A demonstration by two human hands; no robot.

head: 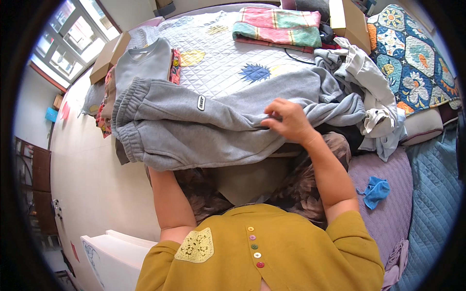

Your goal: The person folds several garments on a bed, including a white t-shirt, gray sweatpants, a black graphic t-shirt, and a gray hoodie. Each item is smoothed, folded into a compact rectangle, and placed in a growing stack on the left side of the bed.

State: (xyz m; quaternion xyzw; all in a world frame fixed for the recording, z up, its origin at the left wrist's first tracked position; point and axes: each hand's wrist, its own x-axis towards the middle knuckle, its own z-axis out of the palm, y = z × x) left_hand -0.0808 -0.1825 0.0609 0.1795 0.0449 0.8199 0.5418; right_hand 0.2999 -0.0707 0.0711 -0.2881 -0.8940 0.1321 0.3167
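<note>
Grey sweatpants (204,134) lie lengthwise across the near edge of the bed and over my lap. Their gathered elastic waistband is at the left, and a small patch bearing writing sits on the upper leg. My right hand (289,120) is over the middle of the legs, thumb and fingers curled but apart, with nothing visible between them. My left forearm (169,200) reaches under the waistband end, where the fabric hides the left hand. At the right, the pants' lower legs bunch against a heap of pale clothes (371,80).
A light grey sweatshirt (142,62) tops a clothes pile at left, near a cardboard box (109,58). A folded plaid blanket (278,27) lies on the white quilt (211,47). Another box (351,25) and a patterned quilt (415,54) are at right. A blue cloth (376,192) rests on purple padding.
</note>
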